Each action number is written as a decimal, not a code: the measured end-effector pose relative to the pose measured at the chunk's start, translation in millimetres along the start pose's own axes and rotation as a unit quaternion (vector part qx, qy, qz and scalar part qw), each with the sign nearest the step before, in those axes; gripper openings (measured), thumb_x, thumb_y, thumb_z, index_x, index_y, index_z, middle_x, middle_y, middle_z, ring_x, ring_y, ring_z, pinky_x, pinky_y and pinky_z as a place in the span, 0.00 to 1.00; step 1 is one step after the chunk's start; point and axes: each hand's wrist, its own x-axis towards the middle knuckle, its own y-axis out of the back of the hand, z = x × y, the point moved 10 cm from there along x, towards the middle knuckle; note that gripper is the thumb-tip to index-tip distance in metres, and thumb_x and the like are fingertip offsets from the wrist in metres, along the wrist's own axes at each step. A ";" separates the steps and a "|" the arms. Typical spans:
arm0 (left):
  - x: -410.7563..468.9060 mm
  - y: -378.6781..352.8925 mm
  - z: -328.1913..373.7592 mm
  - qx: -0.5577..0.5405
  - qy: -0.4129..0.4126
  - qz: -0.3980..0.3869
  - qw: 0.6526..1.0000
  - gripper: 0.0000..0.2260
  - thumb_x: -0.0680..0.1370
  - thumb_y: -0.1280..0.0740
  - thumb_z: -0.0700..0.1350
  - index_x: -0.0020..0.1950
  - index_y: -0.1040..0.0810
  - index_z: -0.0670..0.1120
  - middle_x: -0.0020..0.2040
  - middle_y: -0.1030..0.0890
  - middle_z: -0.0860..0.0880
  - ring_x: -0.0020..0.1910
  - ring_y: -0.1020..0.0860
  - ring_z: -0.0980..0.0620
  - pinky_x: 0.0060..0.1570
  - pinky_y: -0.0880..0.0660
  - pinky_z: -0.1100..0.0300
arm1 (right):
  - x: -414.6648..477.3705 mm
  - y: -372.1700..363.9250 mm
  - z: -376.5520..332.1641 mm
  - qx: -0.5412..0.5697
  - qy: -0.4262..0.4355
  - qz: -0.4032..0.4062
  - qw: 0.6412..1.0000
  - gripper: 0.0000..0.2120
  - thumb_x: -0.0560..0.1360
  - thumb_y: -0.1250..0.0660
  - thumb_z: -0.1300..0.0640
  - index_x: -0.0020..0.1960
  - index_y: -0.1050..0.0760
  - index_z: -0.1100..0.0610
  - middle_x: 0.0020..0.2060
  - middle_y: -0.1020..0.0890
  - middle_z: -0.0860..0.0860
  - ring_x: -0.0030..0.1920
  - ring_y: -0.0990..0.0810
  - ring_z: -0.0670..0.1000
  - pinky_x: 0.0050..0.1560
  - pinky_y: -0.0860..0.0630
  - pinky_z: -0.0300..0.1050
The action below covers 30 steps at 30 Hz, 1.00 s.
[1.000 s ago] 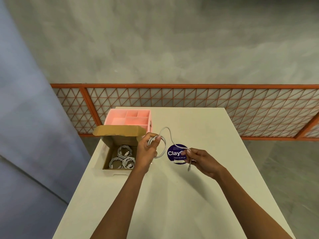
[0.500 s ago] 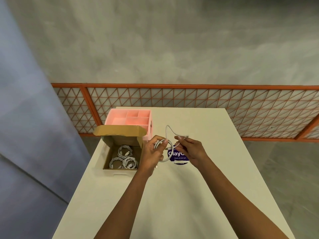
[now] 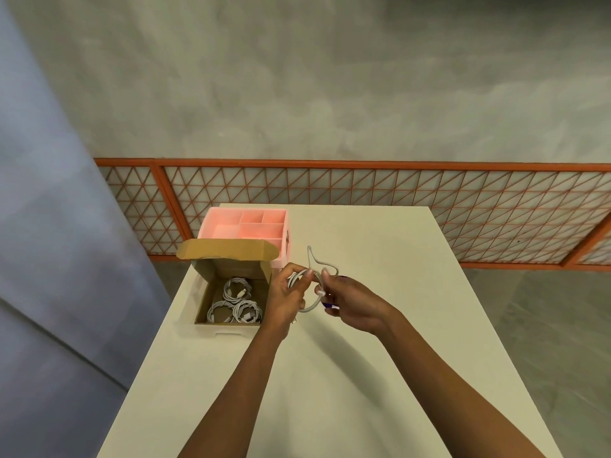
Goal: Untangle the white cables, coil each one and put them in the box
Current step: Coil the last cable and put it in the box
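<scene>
White cable [image 3: 310,294] is part-coiled, in the air just right of the cardboard box [image 3: 231,267]. Left hand [image 3: 283,300] grips the coil, fingers curled round the loops. Right hand [image 3: 352,302] pinches the loose tail right against the coil; 1 slack loop sticks up above both hands.

vs 1 s ago: right hand came in from well right of the box, now covers most of the purple sticker [image 3: 330,305].

3 coiled cables [image 3: 243,310] lie in the box, flap up. Pink organizer [image 3: 244,226] touches the box's far side. White table [image 3: 330,391]; beyond the box an orange lattice railing [image 3: 363,206] and grey concrete.
</scene>
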 end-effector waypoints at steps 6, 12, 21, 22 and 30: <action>2.6 1.3 4.0 0.006 -0.011 0.009 1.000 0.07 0.77 0.32 0.46 0.42 0.24 0.45 0.34 0.24 0.49 0.29 0.35 0.51 0.25 0.40 0.62 | -0.4 2.6 -11.9 -0.074 0.031 0.007 0.997 0.19 0.72 0.29 0.65 0.62 0.28 0.63 0.29 0.23 0.43 0.32 0.23 0.42 0.39 0.27 0.38; 5.4 12.6 4.6 0.028 -0.034 0.042 0.998 0.06 0.77 0.32 0.45 0.42 0.23 0.44 0.28 0.29 0.57 0.26 0.35 0.59 0.29 0.38 0.61 | 0.8 20.2 -18.0 -0.115 -0.036 0.064 0.991 0.26 0.65 0.23 0.67 0.60 0.28 0.69 0.36 0.17 0.57 0.32 0.16 0.49 0.36 0.20 0.37; 7.0 11.1 8.3 0.059 -0.060 0.033 0.996 0.06 0.78 0.32 0.44 0.41 0.24 0.47 0.29 0.27 0.59 0.28 0.31 0.62 0.31 0.37 0.62 | -16.8 -0.1 -24.9 -0.225 -0.002 -0.073 0.972 0.08 0.75 0.33 0.64 0.47 0.17 0.54 0.37 0.24 0.55 0.40 0.32 0.55 0.45 0.32 0.45; 7.6 13.3 7.2 0.061 -0.062 0.040 0.995 0.06 0.77 0.32 0.45 0.41 0.24 0.47 0.31 0.26 0.58 0.30 0.31 0.60 0.32 0.36 0.61 | -19.8 -1.6 -30.9 -0.242 0.017 -0.077 0.967 0.09 0.76 0.34 0.63 0.48 0.17 0.53 0.38 0.25 0.56 0.40 0.32 0.55 0.46 0.32 0.45; 12.2 11.8 10.6 0.077 -0.066 0.042 0.994 0.06 0.77 0.32 0.44 0.42 0.23 0.44 0.38 0.22 0.49 0.38 0.26 0.53 0.37 0.30 0.65 | -34.5 5.0 -66.0 -0.276 0.097 -0.072 0.954 0.09 0.78 0.36 0.59 0.48 0.18 0.51 0.49 0.23 0.48 0.50 0.25 0.51 0.51 0.29 0.42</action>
